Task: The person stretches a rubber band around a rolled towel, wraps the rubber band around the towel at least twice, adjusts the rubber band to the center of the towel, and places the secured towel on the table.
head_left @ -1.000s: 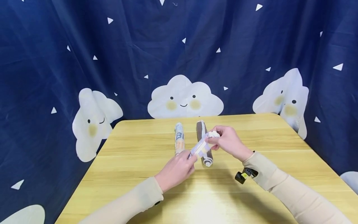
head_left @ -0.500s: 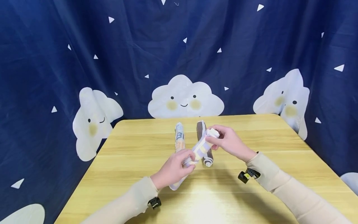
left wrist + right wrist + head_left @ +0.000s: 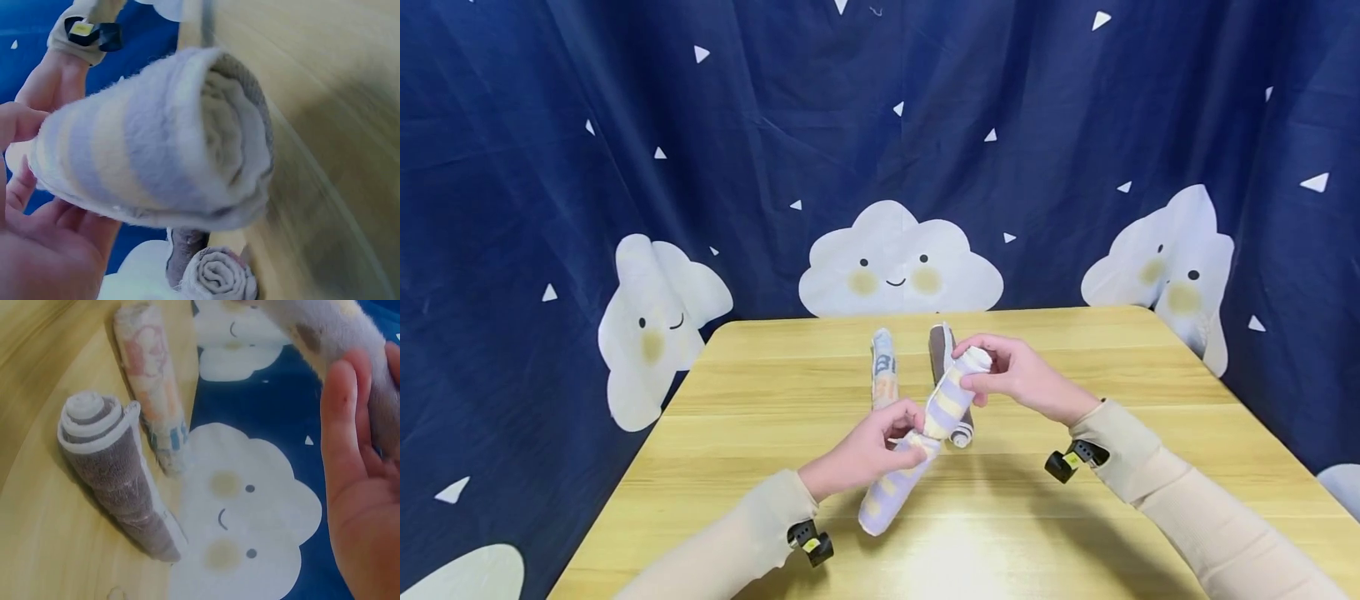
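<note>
A rolled towel with lavender and cream stripes (image 3: pixel 951 406) slants above the table, bent near its middle. My left hand (image 3: pixel 874 450) pinches it around that bend, and my right hand (image 3: pixel 1018 379) grips its upper end. The lower end points down toward the table's front; in the left wrist view the striped towel (image 3: pixel 134 140) shows its coiled end. Behind it on the table lie a brown rolled towel (image 3: pixel 940 350), partly covered by the striped one, and a pale roll with blue and orange print (image 3: pixel 883 367). Both rolls also show in the right wrist view.
The wooden table (image 3: pixel 760 433) has rounded far corners. A dark blue curtain (image 3: pixel 760 108) with white clouds and triangles hangs behind it and at both sides. Each wrist wears a small black camera (image 3: pixel 1063 465).
My left hand has shifted slightly left and loosened to a pinch near the towel's middle. The towel's lower half now shows, swung down toward the front. My right hand stays at the upper end.
</note>
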{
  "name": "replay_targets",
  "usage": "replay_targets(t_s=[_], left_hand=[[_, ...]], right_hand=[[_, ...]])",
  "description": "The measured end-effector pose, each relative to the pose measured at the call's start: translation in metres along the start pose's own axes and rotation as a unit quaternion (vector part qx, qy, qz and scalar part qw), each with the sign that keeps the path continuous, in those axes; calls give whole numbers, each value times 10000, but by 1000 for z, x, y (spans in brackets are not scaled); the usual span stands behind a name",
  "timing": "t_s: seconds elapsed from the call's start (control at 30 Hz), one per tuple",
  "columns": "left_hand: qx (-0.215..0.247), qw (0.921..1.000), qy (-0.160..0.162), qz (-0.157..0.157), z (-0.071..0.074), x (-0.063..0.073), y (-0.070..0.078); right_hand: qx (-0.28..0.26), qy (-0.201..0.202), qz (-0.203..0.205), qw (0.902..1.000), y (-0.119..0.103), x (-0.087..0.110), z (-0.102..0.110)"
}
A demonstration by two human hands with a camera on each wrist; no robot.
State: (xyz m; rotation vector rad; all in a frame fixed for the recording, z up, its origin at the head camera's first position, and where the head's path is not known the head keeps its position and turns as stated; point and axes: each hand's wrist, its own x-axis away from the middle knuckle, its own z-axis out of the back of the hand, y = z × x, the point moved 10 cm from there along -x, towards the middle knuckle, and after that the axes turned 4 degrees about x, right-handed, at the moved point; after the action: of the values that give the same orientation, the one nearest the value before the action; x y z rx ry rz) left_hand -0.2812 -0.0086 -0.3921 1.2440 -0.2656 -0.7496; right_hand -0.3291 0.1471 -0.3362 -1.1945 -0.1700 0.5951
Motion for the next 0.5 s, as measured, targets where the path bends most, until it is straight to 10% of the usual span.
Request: replay_targets(t_s=[0.23, 0.5], left_hand=[[-1629, 9829, 859, 0, 5, 5, 12], [-3847, 8988, 1155, -1756, -9, 10, 43]], right_hand=[[485, 896, -423, 9939, 2, -1, 8], [538, 1499, -767, 9843, 3, 0, 14]])
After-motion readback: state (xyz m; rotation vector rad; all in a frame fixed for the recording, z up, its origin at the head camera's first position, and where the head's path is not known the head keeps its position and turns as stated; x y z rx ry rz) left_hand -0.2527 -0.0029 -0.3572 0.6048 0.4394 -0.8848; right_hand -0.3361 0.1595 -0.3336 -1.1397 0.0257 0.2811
